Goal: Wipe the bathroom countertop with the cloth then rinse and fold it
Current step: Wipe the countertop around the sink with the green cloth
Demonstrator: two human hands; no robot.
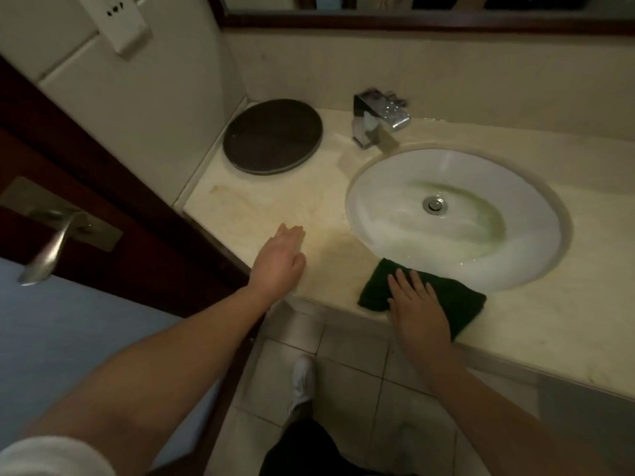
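Right hand [417, 310] lies flat with fingers spread on the dark green cloth [446, 297], which sits folded on the front edge of the cream countertop [261, 207] in the lower centre of the frame, just below the rim of the white oval sink [536, 214]. Left hand [280, 259], left of centre, is flat and relaxed, fingers together over the counter, holding nothing; whether it touches the surface cannot be told. Upper centre: chrome faucet [374, 121], with a dark round tray [273, 137] to its left.

Cloth [443, 297] on countertop [261, 207] before sink [536, 214]; tray [273, 136] left of faucet [376, 120].
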